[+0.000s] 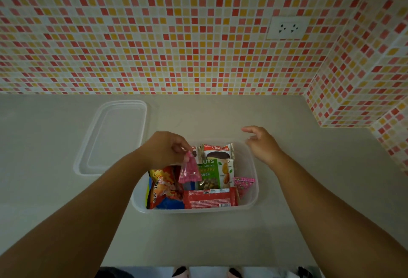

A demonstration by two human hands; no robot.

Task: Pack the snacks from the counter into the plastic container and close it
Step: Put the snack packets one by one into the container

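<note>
Our left hand [164, 148] pinches the pink packet [189, 170] above the container [250, 198]; right hand [262, 145] hangs apart. We lower it toward 3 o'clock, probably beside its twin.

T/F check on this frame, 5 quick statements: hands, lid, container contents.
1. The left hand pinches a small pink packet over the plastic container. True.
2. The lid is on the container. False: it lies on the counter, to the container's left.
3. The right hand grips a snack. False: it is open and holds nothing.
4. A Choco Pie wrapper lies in the container. True.
5. The container is empty. False: several snacks are inside.
</note>
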